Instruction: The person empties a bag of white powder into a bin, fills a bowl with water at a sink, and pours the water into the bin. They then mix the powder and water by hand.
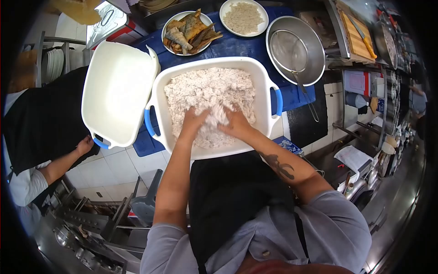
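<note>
A white tub point(159, 91) with blue handles stands in front of me, heaped with pale flaked fish point(212, 84). My left hand point(196, 121) is in the near middle of the heap, its fingers curled into the flakes and partly buried. Close beside it, my right hand point(235, 121) has its fingers bent round a blurred clump of flakes. Motion smears the fingertips of both hands. Loose flakes lie between the two hands and cling to them.
A second white tub point(119, 91) is tilted at left, with a co-worker's hand point(85, 145) near its blue handle. Behind are a bowl of fish skins and pieces point(189, 32), a plate of pale bits point(242, 18) and a metal bowl point(315, 68) holding a strainer point(289, 48).
</note>
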A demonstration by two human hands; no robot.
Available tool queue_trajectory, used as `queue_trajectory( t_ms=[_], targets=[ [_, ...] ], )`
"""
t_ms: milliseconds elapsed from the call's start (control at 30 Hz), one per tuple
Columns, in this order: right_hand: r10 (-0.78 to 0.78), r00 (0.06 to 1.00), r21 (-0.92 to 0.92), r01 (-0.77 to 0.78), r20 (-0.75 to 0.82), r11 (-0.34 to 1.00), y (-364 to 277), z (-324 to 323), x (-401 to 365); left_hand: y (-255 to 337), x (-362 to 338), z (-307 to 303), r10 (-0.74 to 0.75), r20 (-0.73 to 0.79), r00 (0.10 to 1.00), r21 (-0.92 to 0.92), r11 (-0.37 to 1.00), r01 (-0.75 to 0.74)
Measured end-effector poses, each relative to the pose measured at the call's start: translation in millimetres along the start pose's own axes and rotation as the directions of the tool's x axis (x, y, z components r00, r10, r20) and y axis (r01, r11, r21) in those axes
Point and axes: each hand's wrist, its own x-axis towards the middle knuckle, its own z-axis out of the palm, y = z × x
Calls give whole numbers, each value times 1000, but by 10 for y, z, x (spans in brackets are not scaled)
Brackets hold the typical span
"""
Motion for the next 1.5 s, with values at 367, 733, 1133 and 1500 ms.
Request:
queue_trajectory(
  t_ms=[367, 733, 1133, 1500],
  targets=[
    [521, 844, -562, -370, 129, 739, 694, 472, 492, -84, 544, 310, -206, -101, 973, 992, 49, 113],
    [-13, 991, -174, 36, 136, 984, 430, -158, 173, 64, 286, -33, 106, -49, 993, 940, 340, 10],
    [746, 536, 816, -578, 395, -16, 512, 475, 24, -608, -163, 53, 120, -258, 959, -250, 950, -186],
    [144, 943, -618, 78, 301, 783, -188, -24, -98, -252, -341, 246, 308, 127, 943, 984, 79, -158]
  ],
)
